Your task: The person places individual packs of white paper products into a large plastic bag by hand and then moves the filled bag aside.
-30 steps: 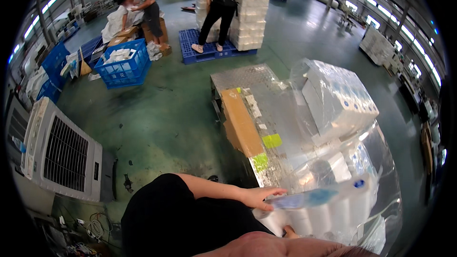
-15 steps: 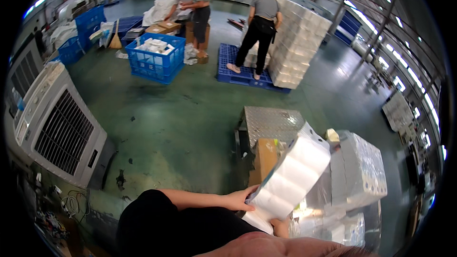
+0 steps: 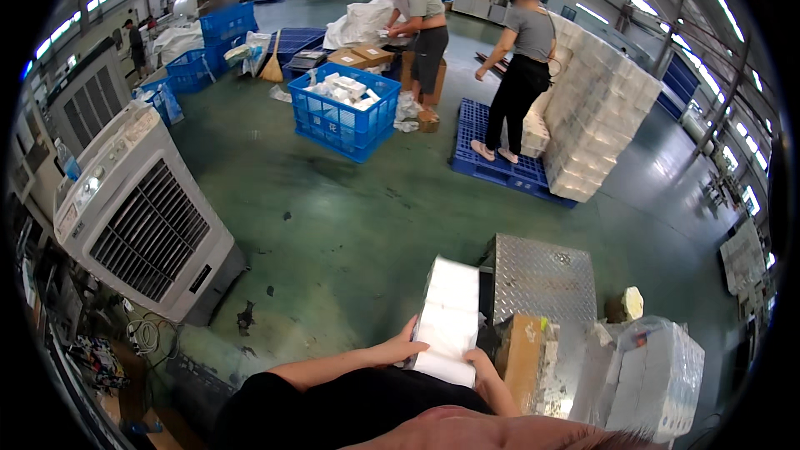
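A long white pack of toilet paper rolls (image 3: 448, 308) is held close in front of my body, its far end pointing away from me. My left hand (image 3: 403, 343) grips its left side near the lower end. On the opposite side, my right hand (image 3: 482, 366) has its fingers pressed against the pack. The undersides of both hands are partly hidden. To the right of the pack stands an open-topped brown cardboard box (image 3: 522, 358). Farther right sits a bundle of white rolls in clear plastic film (image 3: 658, 379).
A metal tread-plate platform (image 3: 546, 279) lies ahead right. At left stands a grey air cooler (image 3: 150, 225). Across the green floor are a blue crate (image 3: 342, 129) of white packs, a blue pallet (image 3: 500, 162) with a tall stack of rolls (image 3: 600, 108), and two co-workers.
Both hands have brought the toilet paper pack leftward, away from the wrapped bundle and in front of my body. The view has turned right and the pallet's co-worker has shifted stance.
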`<move>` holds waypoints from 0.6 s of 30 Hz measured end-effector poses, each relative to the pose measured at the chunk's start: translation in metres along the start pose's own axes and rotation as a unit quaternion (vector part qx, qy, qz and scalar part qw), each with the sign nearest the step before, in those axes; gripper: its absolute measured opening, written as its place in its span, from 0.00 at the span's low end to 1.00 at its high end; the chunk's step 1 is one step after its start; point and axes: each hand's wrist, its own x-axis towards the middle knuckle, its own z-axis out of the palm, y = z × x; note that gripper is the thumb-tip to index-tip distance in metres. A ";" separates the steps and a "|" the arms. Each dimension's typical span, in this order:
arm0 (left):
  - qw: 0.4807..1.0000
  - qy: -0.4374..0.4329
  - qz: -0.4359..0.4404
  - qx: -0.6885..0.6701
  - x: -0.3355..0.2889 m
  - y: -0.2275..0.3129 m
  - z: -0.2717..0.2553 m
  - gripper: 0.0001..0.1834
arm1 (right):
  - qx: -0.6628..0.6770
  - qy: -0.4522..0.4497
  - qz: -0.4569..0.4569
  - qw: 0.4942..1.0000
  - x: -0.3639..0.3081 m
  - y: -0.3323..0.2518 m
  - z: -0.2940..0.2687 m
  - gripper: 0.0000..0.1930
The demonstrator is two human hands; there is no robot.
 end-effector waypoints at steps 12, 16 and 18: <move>0.963 0.047 -0.099 -0.246 0.163 0.070 -0.115 0.37 | -0.015 -0.015 0.075 0.997 0.190 -0.149 0.045 0.20; 0.970 0.098 -0.080 -0.209 0.223 0.087 -0.159 0.38 | 0.000 -0.098 0.103 0.990 0.268 -0.198 0.055 0.23; 0.967 0.129 -0.097 -0.195 0.241 0.092 -0.173 0.39 | 0.006 -0.108 0.114 0.988 0.300 -0.212 0.061 0.24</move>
